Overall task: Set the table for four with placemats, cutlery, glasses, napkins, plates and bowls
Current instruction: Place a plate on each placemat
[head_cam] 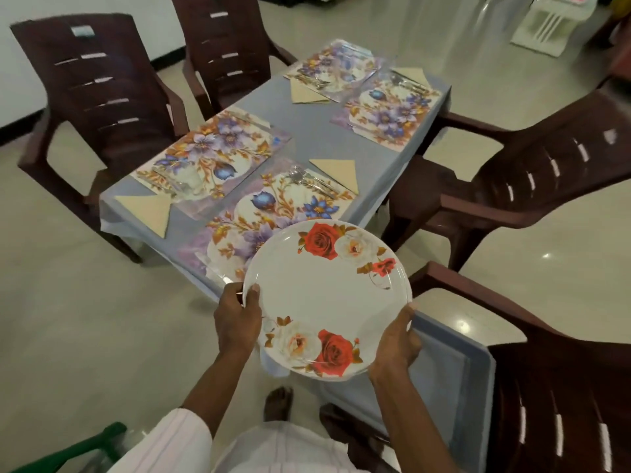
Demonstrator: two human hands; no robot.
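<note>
We hold a white plate (pixel 327 295) printed with red and cream roses in both hands, lifted level in the air over the near end of the table (pixel 307 138) and covering a corner of the nearest placemat (pixel 259 230). Our left hand (pixel 237 319) grips the plate's left rim, thumb on top and fingers curled beneath; our right hand (pixel 396 343) clasps the lower right rim the same way. The table wears a pale blue-grey cloth and carries four floral placemats in purple, blue and gold, two on each long side. A beige napkin (pixel 341 172) folded to a triangle lies beside the nearest placemat, with cutlery (pixel 310 180) between them, and another napkin (pixel 150 209) sits at the left corner. Dark brown plastic chairs (pixel 99 87) stand around the table on a glossy pale floor (pixel 68 319), and a white wall runs behind them.
</note>
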